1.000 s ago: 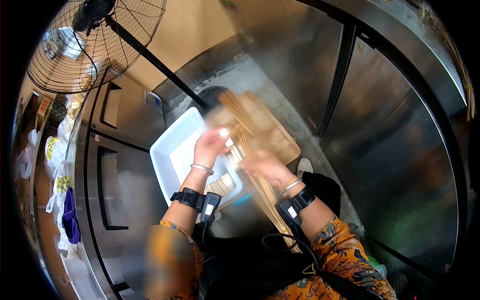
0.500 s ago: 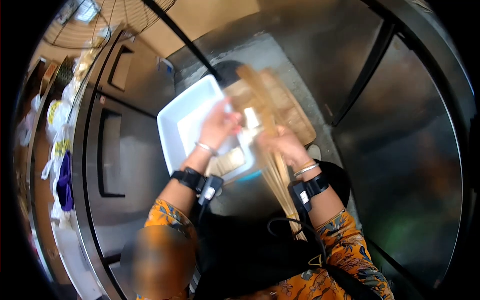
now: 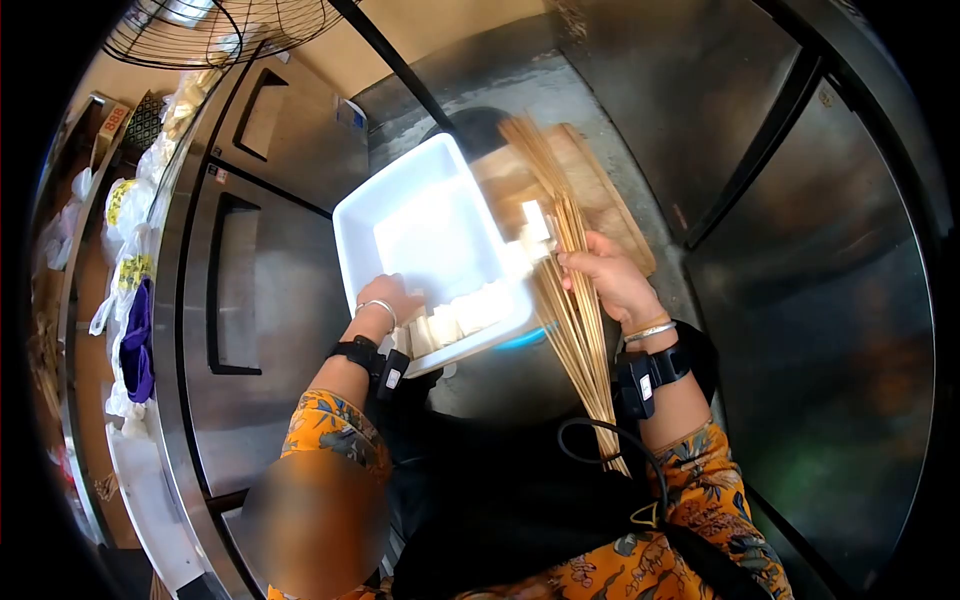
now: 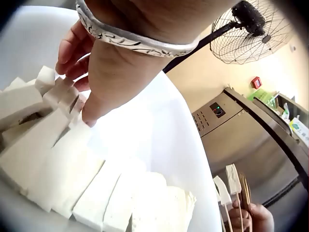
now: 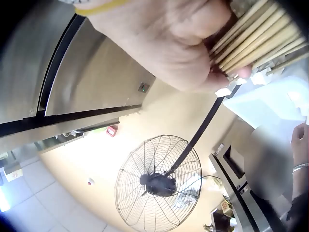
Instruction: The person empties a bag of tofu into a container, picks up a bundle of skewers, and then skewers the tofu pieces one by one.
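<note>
My left hand (image 3: 393,298) reaches into the near left corner of a white plastic tub (image 3: 350,235). In the left wrist view its thumb and fingers pinch a small white tofu piece (image 4: 62,93) at the end of the row. More tofu slabs (image 4: 87,186) line the tub's near side. Beside the tub, my right hand (image 3: 620,282) grips a bundle of bamboo skewers (image 3: 590,350), its thumb across them. White tofu pieces (image 3: 536,220) sit on some of these skewers, close to the tub's right rim.
A wooden board (image 3: 625,235) lies beyond the right hand, with more skewers (image 3: 535,150) over it. Steel cabinets stand at left (image 3: 285,290) and right (image 3: 820,270). The black pole (image 3: 400,70) of a wire fan rises behind the tub. Bags (image 3: 130,215) line the left counter.
My left hand has moved from beside the skewers, back and down into the tub's near left corner. The right hand keeps the skewer bundle. The head view has shifted.
</note>
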Tool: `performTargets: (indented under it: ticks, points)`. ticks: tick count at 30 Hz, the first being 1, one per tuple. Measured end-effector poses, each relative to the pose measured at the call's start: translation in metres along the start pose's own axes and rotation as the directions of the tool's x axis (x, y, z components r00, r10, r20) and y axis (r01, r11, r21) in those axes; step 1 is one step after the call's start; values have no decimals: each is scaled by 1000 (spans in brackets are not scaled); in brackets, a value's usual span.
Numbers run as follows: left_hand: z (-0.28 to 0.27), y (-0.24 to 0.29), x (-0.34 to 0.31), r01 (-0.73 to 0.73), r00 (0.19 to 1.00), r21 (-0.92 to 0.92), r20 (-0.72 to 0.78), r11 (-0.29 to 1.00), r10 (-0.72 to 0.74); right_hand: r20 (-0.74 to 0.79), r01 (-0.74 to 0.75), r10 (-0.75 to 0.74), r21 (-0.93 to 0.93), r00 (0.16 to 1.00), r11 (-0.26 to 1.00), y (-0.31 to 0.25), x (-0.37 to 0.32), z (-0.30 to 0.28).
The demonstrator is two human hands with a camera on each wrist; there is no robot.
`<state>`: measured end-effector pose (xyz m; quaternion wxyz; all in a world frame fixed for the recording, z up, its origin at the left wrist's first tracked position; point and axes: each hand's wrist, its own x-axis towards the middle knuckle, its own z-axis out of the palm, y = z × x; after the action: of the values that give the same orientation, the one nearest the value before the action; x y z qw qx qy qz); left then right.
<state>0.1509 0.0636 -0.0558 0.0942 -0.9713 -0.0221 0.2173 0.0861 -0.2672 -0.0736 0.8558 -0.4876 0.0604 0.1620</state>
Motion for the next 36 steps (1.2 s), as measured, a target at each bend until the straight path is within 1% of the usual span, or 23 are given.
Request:
performTargets:
  ticks: [1,4,7,10,13,16,17,18,19,20,21,22,23,24,25,26,27,29,30,32,33,34,36]
  points:
    - [1,2,-2,-19,1000,28,-13,999,20,3,3,-3,-10,1000,1000,0,1,0]
    - [-2,7,-5,-41,999,40,18,998,40,41,-17,17,-20,999,1000,-2,1,1]
    - [-4,7,-9,-124,992,22,26,992,123,35,-14,15,-18,999,1000,-4,0,2]
    - [8,1,-11,-292,951,-41,-115,955,286,-25,2,-1,52,1000,999,-13,-5,12]
    - [-2,6,-19,-282,959,-127,-52,951,277,-21,2,-1,68,1000,998,-6,-2,9]
    - [18,-7,-1,-315,928,-140,-253,939,273,-31,3,-1,45,1000,999,-7,-3,8]
    - [24,-15,8,-283,948,-378,-248,881,198,-37,1,0,36,999,999,-7,-3,7]
    - [18,-17,8,-240,966,-592,-225,769,128,-44,0,1,28,999,1000,-7,-3,8]
    - [13,-17,9,-186,981,-771,-184,609,66,-51,0,1,19,999,1000,-8,-4,8]
    - [10,-17,8,-75,997,-951,-66,301,40,-51,5,-4,25,999,1000,-8,-4,10]
    - [6,-15,9,-28,998,-994,-23,108,51,-51,10,-8,31,999,999,-8,-5,12]
    - [0,-14,11,24,997,-996,17,-87,73,-53,17,-15,37,998,999,-8,-5,14]
    - [-5,-11,13,79,993,-957,52,-278,105,-62,7,-5,24,998,1000,-8,-5,15]
    - [-16,1,5,100,987,-914,41,-392,156,-73,-3,4,12,997,1000,-6,-4,16]
    - [-23,11,3,115,980,-895,32,-430,197,-84,-14,14,0,996,1000,-3,-2,14]
    - [-27,19,1,134,971,-874,22,-466,239,-37,-4,4,-19,999,1000,9,7,5]
    - [-33,29,-1,156,960,-851,11,-501,281,-29,43,-44,-43,999,998,11,8,3]
    - [-42,51,-3,181,945,-827,-4,-532,328,-13,133,-135,-94,991,987,15,7,3]
    - [-43,58,0,196,936,-813,-11,-548,352,-49,105,-103,32,993,994,16,3,5]
    - [-44,69,6,222,919,-808,-14,-546,394,-90,91,-98,-83,991,992,15,4,5]
    - [-46,76,7,215,919,-804,-26,-555,393,-109,80,-95,-137,989,987,14,5,5]
    - [-46,84,7,207,920,-799,-38,-564,391,-84,102,-117,-169,990,980,13,5,4]
    - [-49,95,5,196,918,-790,-60,-581,391,-12,95,-100,-211,995,973,17,14,-1]
